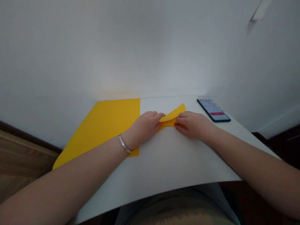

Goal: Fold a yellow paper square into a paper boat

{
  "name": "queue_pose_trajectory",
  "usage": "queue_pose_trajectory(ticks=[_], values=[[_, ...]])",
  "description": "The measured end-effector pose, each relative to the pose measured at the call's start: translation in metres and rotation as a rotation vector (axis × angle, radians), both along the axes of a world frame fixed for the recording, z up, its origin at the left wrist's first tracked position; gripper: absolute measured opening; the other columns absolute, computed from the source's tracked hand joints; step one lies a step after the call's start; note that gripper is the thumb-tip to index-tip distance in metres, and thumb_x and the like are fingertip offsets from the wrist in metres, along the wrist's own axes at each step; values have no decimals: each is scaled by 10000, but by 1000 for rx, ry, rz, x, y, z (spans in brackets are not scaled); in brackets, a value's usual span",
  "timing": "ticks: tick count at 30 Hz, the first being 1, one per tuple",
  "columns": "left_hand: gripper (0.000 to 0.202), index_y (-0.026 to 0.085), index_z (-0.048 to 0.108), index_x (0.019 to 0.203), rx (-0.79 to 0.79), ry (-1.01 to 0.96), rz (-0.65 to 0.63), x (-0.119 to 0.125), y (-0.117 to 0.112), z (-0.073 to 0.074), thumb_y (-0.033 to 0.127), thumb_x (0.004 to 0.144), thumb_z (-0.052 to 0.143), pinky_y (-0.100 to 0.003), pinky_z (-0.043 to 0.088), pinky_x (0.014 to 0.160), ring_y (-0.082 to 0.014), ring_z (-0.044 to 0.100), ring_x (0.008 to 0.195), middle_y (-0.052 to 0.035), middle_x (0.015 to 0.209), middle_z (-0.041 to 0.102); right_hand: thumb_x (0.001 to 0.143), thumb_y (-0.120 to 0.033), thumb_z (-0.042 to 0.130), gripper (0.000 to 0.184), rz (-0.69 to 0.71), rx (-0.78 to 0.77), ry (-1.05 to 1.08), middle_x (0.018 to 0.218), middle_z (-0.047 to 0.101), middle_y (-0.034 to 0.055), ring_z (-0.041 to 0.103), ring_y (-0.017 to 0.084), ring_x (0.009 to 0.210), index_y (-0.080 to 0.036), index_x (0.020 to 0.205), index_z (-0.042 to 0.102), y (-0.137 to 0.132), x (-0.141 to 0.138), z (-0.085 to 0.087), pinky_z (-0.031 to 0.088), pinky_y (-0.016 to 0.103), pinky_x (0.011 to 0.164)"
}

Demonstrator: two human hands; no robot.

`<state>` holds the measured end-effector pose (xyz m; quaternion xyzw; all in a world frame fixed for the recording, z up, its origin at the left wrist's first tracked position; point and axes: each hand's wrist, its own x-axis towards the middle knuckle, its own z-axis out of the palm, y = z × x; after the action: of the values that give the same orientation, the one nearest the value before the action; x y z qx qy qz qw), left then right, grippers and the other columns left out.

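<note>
A small folded yellow paper piece lies on the white table near its far edge. My left hand, with a silver bracelet on the wrist, has its fingers curled and pinches the left end of the piece. From the other side, my right hand presses and pinches the right end with its fingers together. A flap of the paper rises between the two hands.
A large yellow sheet lies flat on the left part of the table, partly under my left wrist. A phone with a lit screen rests at the far right corner. A white wall stands behind; wooden floor shows at left.
</note>
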<state>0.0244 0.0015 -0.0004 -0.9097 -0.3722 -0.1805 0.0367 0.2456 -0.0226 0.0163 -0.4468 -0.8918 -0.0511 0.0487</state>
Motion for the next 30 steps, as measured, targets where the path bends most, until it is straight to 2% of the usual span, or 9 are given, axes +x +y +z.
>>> queue_pose_trajectory(ticks=[4, 9, 14, 19, 26, 30], values=[[304, 175, 609, 1148, -104, -114, 31, -1, 3, -3, 159, 866, 498, -287, 500, 749, -160, 616, 767, -40, 878, 665, 887, -298, 498, 236, 45, -4, 44, 988, 675, 85, 597, 229, 976, -186, 960, 692, 3, 1, -4, 463, 346, 837], [313, 184, 608, 1144, -211, -259, 68, 2, 4, -3, 170, 853, 492, -260, 489, 741, -132, 597, 741, -18, 866, 662, 886, -330, 522, 262, 137, -15, 103, 1100, 661, 76, 598, 232, 1024, -201, 1059, 671, 4, 1, -10, 477, 357, 853], [298, 174, 621, 1108, -266, -313, 84, 5, 4, 0, 175, 835, 503, -266, 482, 729, -128, 576, 736, -31, 934, 669, 894, -366, 533, 275, 199, 61, 99, 1128, 663, 75, 608, 231, 1036, -217, 1088, 658, 4, -1, -15, 489, 350, 814], [302, 179, 613, 1107, -301, -378, 46, 8, 3, -3, 189, 821, 518, -249, 486, 692, -114, 565, 702, -24, 910, 656, 917, -379, 500, 280, 276, 164, 55, 1051, 680, 75, 628, 216, 952, -200, 1060, 661, 4, -3, -19, 480, 322, 735], [378, 164, 590, 1153, -336, -362, -30, 9, 6, -6, 140, 784, 510, -237, 490, 691, -111, 572, 732, -45, 982, 641, 930, -242, 456, 234, 338, 263, -20, 866, 681, 62, 616, 184, 789, -171, 927, 680, 0, -9, -20, 425, 291, 629], [376, 176, 587, 1165, -423, -303, -27, 9, 7, -3, 197, 793, 538, -241, 481, 680, -113, 577, 708, -36, 940, 651, 945, -297, 446, 286, 311, 240, 74, 883, 683, 82, 604, 185, 821, -155, 895, 689, 1, -14, -20, 434, 303, 701]])
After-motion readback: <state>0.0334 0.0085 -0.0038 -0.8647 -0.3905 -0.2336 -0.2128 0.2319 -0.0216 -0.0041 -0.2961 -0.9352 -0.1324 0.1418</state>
